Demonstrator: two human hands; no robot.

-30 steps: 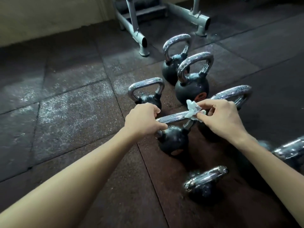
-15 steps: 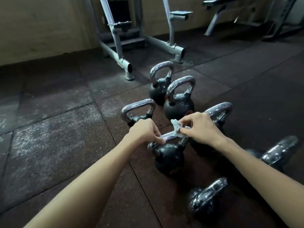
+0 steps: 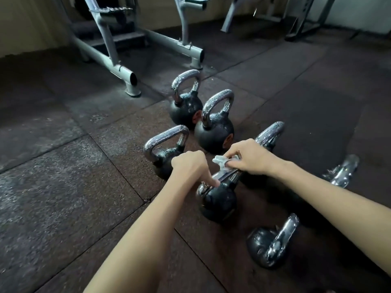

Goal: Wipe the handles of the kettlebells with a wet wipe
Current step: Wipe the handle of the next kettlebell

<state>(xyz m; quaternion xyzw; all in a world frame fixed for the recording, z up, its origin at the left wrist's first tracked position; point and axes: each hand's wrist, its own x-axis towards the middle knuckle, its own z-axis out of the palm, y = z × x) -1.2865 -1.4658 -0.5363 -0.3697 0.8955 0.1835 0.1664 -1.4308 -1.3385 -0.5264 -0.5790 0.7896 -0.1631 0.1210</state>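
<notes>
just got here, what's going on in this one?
A person is wiping a kettlebell on the rubber floor. The left hand grips one end of its chrome handle; the right hand pinches a crumpled wet wipe against the other end. A second kettlebell lies on its side nearby, not touched.

Dark rubber floor [image 3: 63, 197] tiles, dusty patches at left. Grey rack [image 3: 101, 47] against wall [image 3: 31, 24]. Bench frame [image 3: 232, 15] behind.

dim, murky light; glints on chrome handles [image 3: 218, 102]; wide-angle edge warp
</notes>
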